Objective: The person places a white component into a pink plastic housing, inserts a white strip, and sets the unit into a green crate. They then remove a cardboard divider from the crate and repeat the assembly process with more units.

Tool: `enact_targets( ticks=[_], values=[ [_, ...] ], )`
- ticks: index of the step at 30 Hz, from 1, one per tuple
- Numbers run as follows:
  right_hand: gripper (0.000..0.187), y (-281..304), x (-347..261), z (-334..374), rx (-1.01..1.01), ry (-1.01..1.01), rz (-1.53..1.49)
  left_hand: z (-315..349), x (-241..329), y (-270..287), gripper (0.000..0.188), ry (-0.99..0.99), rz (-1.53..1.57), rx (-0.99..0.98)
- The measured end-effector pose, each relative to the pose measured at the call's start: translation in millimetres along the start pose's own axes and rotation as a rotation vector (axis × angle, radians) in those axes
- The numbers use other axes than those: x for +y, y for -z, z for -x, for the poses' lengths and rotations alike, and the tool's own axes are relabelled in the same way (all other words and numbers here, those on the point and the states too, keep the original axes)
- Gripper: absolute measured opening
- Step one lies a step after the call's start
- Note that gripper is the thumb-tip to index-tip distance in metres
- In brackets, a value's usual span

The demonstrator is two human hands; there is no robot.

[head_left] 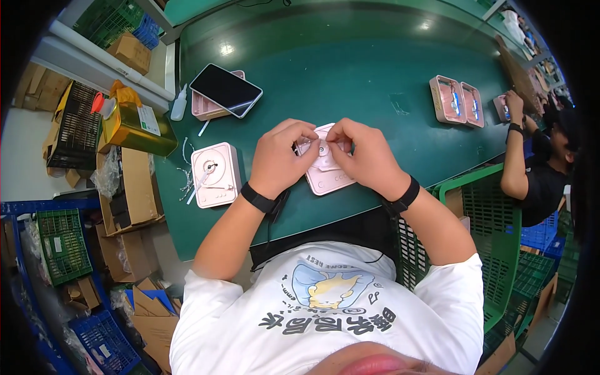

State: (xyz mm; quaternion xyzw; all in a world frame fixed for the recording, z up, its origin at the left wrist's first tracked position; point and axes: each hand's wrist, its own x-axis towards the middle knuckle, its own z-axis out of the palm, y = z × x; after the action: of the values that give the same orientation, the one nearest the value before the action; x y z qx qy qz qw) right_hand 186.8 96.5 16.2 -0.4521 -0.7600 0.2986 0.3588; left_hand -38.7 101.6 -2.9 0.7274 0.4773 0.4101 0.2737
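Observation:
In front of me on the green table lies a pink case shaped like a small record player (332,182), with a row of small round marks along its near edge. A thin, clear plastic film (324,164) lies over its round platter. My left hand (281,155) is closed, thumb and forefinger pinching at the film's left part. My right hand (370,156) pinches on the opposite side, fingertips close to the left ones. Between them a small round centre shows; the fingers hide much of the platter. A second pink record-player case (215,175) lies to the left, a white stick across it.
A phone (227,89) rests on an open pink case (208,110) at the back left, beside a small white bottle (179,104). A gold metal can (140,128) stands at the left edge. Far right, another open pink case (447,100) lies near a co-worker (540,169). A green crate (481,250) stands right.

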Motion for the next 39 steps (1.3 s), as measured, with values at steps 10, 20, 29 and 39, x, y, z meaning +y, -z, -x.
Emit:
enact_targets(
  ticks=[10,20,29,39],
  values=[
    [0.028,-10.5,-6.7,1.0,-0.068,0.253,0.334,10.9,-7.0,36.6,0.015,-0.085,-0.058,-0.195],
    [0.031,-20.2,-7.8,-2.3,-0.116,0.318,0.388,38.8,0.7,41.7,0.037,-0.145,-0.058,-0.268],
    [0.02,0.6,-34.1,14.2,-0.092,0.158,0.19,66.7,38.2,16.2,0.107,-0.157,-0.261,-0.144],
    [0.018,-0.8,-33.3,39.0,-0.069,0.002,0.126,84.9,52.8,21.6,0.115,-0.131,-0.245,-0.212]
  ],
)
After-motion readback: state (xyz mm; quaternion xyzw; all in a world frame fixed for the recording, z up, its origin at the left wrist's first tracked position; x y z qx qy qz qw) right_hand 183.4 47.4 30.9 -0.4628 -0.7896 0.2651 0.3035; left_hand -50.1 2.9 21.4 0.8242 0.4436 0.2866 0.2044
